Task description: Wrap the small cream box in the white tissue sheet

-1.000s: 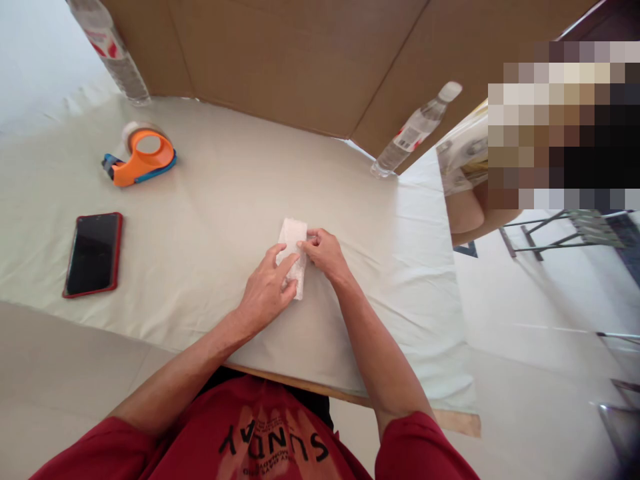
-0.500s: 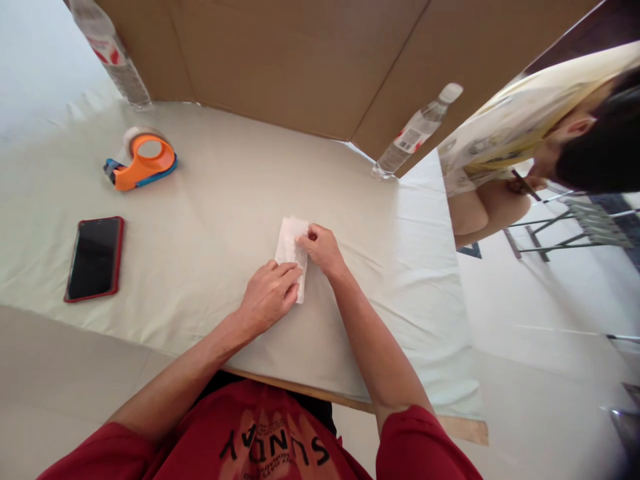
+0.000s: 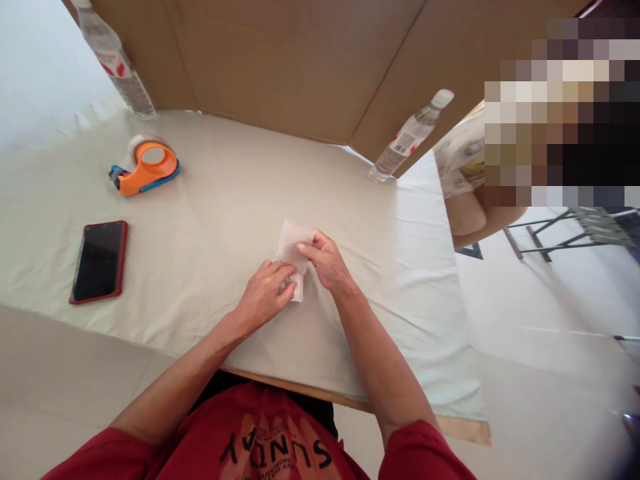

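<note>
A thin white sheet of tissue (image 3: pixel 293 241) lies near the middle of the cloth-covered table, folded, with its upper part lifted and slightly see-through. My right hand (image 3: pixel 327 261) pinches the right edge of that raised part between thumb and fingers. Over the lower left of the tissue, my left hand (image 3: pixel 267 290) is closed with curled fingers, its fingertips holding the tissue low down. The left fingers partly hide the lower end, where a crumpled bit shows.
A red-cased phone (image 3: pixel 99 261) and an orange tape dispenser (image 3: pixel 150 167) lie on the left. Water bottles (image 3: pixel 413 137) stand at both ends of the cardboard panel (image 3: pixel 280 67) at the back. A co-worker's bent arm (image 3: pixel 467 217) is at right, near a folding stool (image 3: pixel 590 230).
The tissue's upper layer has come up off the table in my right hand, and more of it is unfolded. My left hand stays on the lower part, fingers more curled.
</note>
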Demonstrator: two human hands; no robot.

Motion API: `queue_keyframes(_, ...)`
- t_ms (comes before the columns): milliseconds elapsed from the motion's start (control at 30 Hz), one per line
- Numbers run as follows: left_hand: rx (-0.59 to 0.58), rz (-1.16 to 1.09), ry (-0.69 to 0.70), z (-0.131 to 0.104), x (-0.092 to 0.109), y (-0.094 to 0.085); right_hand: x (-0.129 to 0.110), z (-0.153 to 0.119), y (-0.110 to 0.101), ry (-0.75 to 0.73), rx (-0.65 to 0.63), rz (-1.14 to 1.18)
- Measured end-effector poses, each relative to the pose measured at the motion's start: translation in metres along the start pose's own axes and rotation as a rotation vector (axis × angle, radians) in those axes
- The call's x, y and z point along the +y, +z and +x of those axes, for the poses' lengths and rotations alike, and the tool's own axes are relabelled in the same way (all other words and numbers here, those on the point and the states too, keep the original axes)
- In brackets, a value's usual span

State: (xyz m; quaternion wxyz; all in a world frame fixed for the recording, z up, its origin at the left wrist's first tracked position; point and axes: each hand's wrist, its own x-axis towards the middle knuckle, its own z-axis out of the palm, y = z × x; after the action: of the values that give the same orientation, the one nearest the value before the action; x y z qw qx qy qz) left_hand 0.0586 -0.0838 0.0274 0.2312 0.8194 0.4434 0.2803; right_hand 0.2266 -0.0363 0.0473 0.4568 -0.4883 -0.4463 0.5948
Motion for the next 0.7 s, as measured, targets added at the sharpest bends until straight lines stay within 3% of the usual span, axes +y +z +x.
queue_keyframes(233, 0.244, -0.010, -0.192, -0.007, 0.007, 0.007, 0.002, -0.026, -0.001, -0.111, -0.057, -0.062)
queue_keyframes(367, 0.330, 0.007, -0.232, -0.007, 0.006, 0.011, -0.001, -0.048, 0.003, -0.263, -0.074, -0.305)
queue_keyframes(500, 0.279, 0.038, -0.182, -0.009, 0.001, 0.010, 0.002, -0.070, 0.005, -0.449, -0.034, -0.597)
queue_keyframes(700, 0.204, 0.053, -0.149, -0.009, 0.001, 0.006, 0.019, -0.082, 0.001, -0.541, -0.038, -0.775)
